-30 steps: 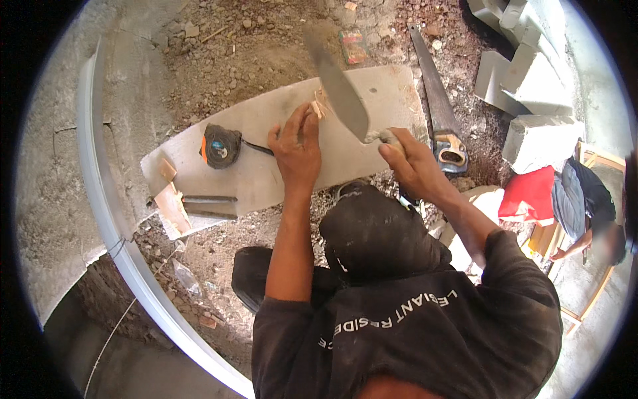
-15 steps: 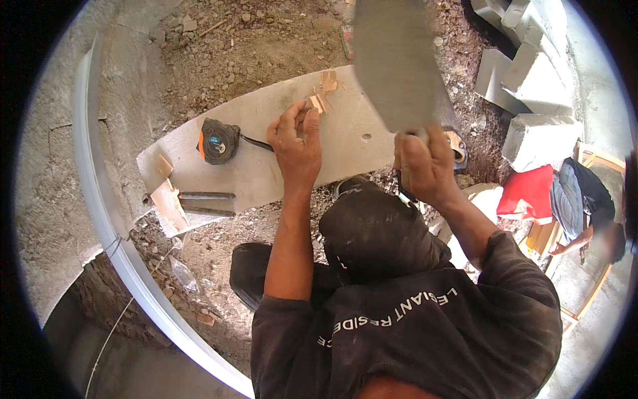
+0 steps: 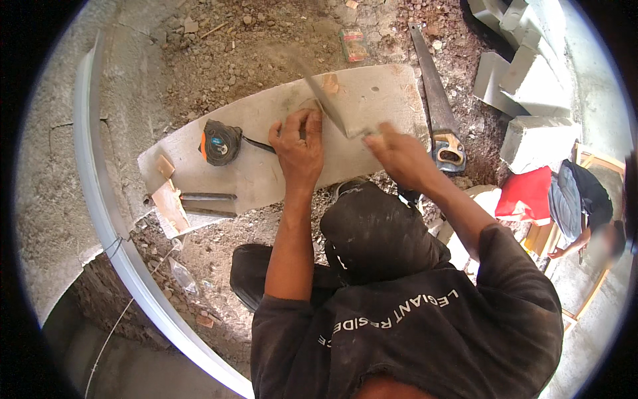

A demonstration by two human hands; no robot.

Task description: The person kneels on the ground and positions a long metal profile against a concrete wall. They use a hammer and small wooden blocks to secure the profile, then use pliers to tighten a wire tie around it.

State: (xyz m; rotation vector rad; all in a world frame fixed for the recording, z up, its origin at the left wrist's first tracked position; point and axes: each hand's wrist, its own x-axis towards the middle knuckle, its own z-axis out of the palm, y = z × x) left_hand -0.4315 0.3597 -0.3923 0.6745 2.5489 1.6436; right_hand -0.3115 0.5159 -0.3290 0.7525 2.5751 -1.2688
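Observation:
My left hand [image 3: 297,146] pinches a small piece of wood [image 3: 310,104] upright on a pale, flat slab [image 3: 379,110]. In my right hand [image 3: 402,156], blurred by motion, is a trowel [image 3: 330,110], its grey blade seen nearly edge-on beside the wood. A wood chip [image 3: 330,83] lies just beyond. Left of my left hand rests a black and orange tape measure [image 3: 220,143] with a dark strap. Two dark rods [image 3: 207,197] and a wood scrap [image 3: 169,206] lie at the slab's near left end. A handsaw [image 3: 435,93] leans along its right end.
Grey blocks [image 3: 539,143] are piled at the right, near a red bag [image 3: 526,195] and another person [image 3: 591,199]. A long metal channel [image 3: 100,179] curves down the left, beside a dark pit [image 3: 126,339]. Rubble [image 3: 246,53] and a small packet [image 3: 354,45] lie beyond the slab.
My right hand has swung the trowel down and left, from raised with its broad face showing to edge-on at the wood. My left hand stays nearly in place. The handsaw is now uncovered.

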